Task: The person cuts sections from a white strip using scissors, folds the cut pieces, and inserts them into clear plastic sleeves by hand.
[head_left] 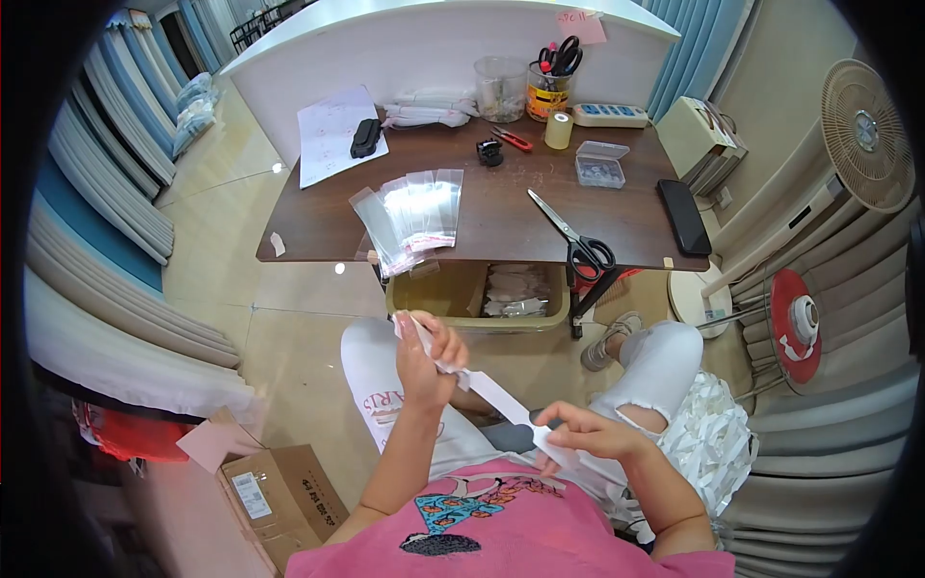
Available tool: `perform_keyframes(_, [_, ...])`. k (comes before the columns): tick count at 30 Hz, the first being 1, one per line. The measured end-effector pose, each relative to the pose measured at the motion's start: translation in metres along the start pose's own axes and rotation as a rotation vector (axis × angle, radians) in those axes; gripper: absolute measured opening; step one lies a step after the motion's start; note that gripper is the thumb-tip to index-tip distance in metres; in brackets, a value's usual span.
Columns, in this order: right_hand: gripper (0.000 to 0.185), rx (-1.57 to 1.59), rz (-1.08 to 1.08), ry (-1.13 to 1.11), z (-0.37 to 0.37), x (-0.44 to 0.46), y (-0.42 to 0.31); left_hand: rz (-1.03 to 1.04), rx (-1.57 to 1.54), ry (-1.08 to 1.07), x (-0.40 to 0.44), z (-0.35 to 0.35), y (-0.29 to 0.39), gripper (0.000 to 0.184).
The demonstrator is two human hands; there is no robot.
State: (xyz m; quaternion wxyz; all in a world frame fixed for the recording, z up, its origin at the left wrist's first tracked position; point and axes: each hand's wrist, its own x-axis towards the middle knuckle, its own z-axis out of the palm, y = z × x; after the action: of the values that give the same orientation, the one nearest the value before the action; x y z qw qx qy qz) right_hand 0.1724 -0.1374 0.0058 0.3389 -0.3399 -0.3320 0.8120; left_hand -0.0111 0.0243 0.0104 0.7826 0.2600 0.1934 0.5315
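Left hand: here the left hand (424,361), in front of the desk (332,226), has its fingers clamped on the bunched end of a white strip.
Right hand: the right hand (590,433), further from the desk, brings thumb and forefinger together on the strip; how firmly they pinch, one cannot tell.
White strip: out it runs, the white strip (499,395), slanting between both hands in front of the desk, over the lap, flat along its middle.
Progress in hand: midway, by the look of it! The bunched end seems done; the flat run seems left to handle.
White heap: over to the right in front of the desk, a big loose white heap (711,448) sits beside the knee, apparently plenty left.
Bin: under the desk's front edge, a bin (438,326) holds small pale packets (516,289), perhaps a finished share, their contents too small to read.
Clear sleeves: fanned on the desk's left front edge, clear sleeves (416,214) lie flat, looking unused; neither hand touches them.
Scissors: at the desk's front edge, right of centre, the scissors (575,237) rest with black handles overhanging, free of both hands.
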Motion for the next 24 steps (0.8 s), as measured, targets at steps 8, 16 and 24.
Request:
perform_keyframes(8, [0.021, -0.585, -0.742, 0.496, 0.019, 0.048, -0.035, -0.061, 0.432, -0.371, -0.034, -0.009, -0.063, 0.052])
perform_keyframes(16, [0.050, -0.173, -0.204, 0.132, 0.010, 0.023, -0.012, -0.051, 0.057, 0.039, -0.013, 0.013, -0.030, 0.039])
perform_keyframes(24, [0.020, -0.371, -0.084, 0.021, 0.002, -0.004, -0.036, -0.167, 0.235, -0.096, -0.017, 0.000, -0.032, 0.040])
